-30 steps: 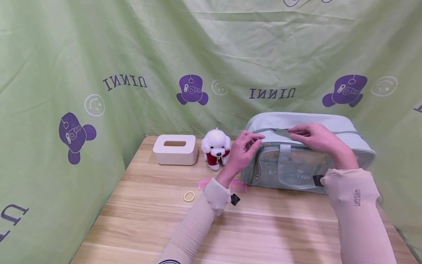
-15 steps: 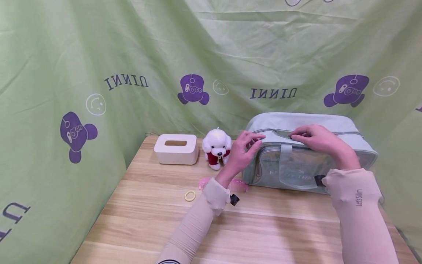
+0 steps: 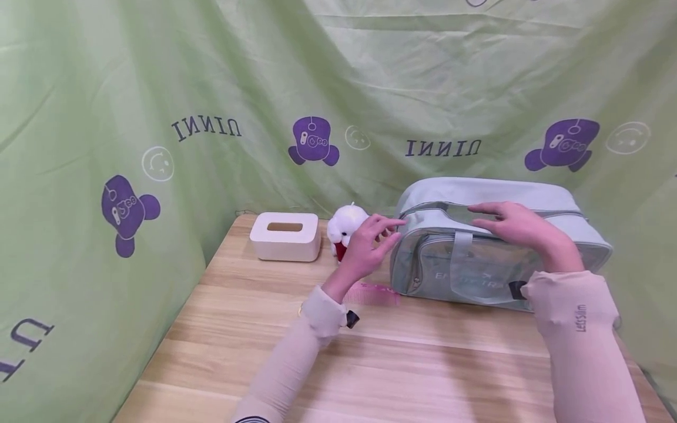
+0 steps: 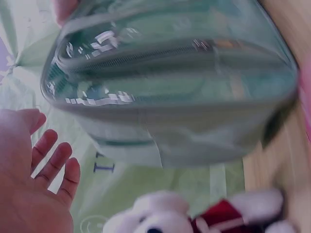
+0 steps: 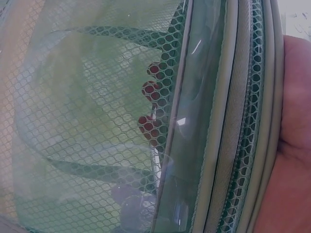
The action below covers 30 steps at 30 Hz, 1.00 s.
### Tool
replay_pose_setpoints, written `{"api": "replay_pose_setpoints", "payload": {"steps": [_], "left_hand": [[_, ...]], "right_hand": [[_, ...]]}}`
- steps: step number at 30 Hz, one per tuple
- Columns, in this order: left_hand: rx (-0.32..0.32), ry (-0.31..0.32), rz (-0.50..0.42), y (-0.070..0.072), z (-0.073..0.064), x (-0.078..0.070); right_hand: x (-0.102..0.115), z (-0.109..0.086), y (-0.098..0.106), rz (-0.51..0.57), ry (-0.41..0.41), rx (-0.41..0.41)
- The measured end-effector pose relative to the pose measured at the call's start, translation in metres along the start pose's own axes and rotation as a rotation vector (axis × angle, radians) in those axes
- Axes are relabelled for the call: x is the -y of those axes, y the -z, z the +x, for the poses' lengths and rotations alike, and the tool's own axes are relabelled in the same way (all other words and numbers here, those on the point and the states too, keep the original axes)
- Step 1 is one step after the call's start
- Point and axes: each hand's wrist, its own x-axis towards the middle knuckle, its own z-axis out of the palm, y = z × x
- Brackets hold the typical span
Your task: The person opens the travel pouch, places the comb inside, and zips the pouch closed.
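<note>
A pale green travel bag (image 3: 492, 191) with clear panels stands at the back right of the table, its top zip partly parted. My right hand (image 3: 520, 226) is over the parted top, fingers stretched and thumb apart from them. In the right wrist view, its palm (image 5: 291, 141) shows beyond the bag's zip edge (image 5: 243, 116); the fingertips are hidden. Just left of the bag, my left hand (image 3: 362, 247) is in the air with loosely bent fingers and holds nothing. Partly behind it sits a white plush dog (image 3: 349, 220) in red, also visible as a plush dog (image 4: 160, 213) in the left wrist view.
On the wooden table (image 3: 391, 364), a white tissue box (image 3: 285, 238) stands left of the dog. A pink comb (image 3: 372, 294) lies before the bag. My left sleeve covers most of a yellow ring (image 3: 300, 309). Green curtain (image 3: 328, 70) hangs behind.
My left hand has come off the bag's left corner and moved left, now covering part of the dog. My right hand's thumb and fingers have spread apart above the parted zip.
</note>
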Motion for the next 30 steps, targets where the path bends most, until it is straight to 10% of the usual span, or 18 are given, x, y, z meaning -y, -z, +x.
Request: {"api": "replay_pose_setpoints", "payload": {"steps": [6,30], "left_hand": [[0.041,-0.017,0.109,0.023,-0.016,0.011],[0.188,0.249,0.161,0.068,-0.098,0.042]], "right_hand": [[0.0,-0.003,0.002,0.022,-0.033,0.003],[-0.003,0.0,0.001,0.056,-0.04,-0.055]]}}
